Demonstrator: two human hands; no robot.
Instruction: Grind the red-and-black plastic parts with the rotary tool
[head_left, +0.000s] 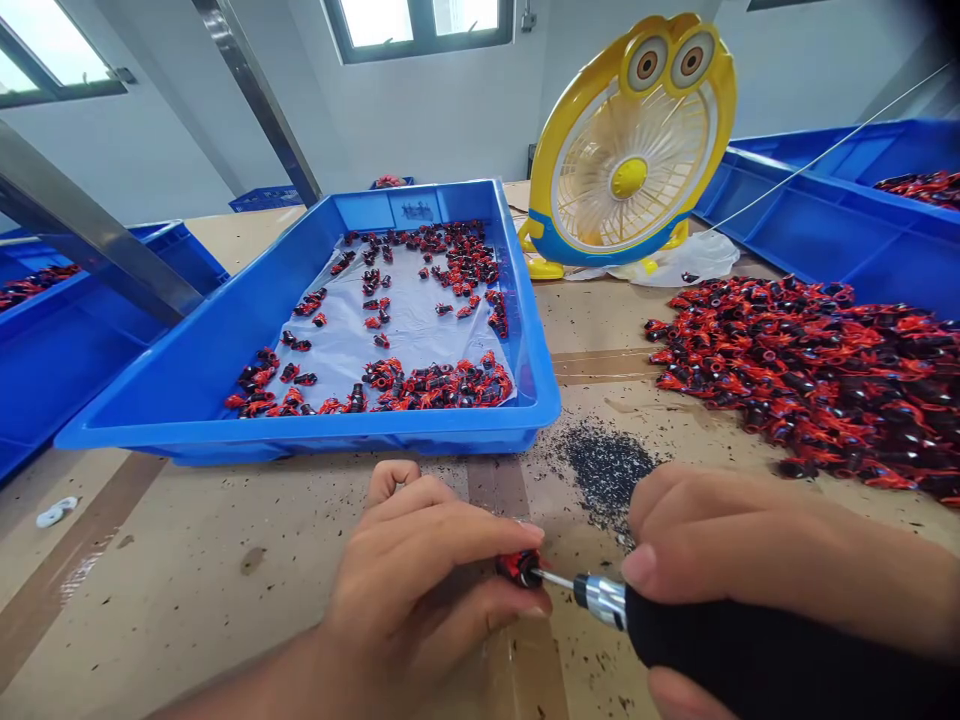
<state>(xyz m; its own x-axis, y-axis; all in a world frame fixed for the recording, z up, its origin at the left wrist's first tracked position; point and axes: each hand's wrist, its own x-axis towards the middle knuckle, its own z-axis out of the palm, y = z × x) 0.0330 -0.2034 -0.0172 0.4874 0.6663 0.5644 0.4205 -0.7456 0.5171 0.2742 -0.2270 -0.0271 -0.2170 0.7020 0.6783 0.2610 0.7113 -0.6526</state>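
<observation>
Between the thumb and forefinger of my left hand is a small black part with red wires, held just above the table. My right hand is wrapped round a black electric screwdriver with a silver collar. Its thin bit points left and meets the open end of the small part; how deep it reaches is hidden. Black shavings are scattered on the table just beyond my right hand. The tips of my left thumb and forefinger cover part of the piece.
A blue tray with a white liner and many similar parts stands ahead. To the right lies a large heap of black-and-red parts. Behind it are more blue trays. A yellow fan stands at the back. A white object lies at left.
</observation>
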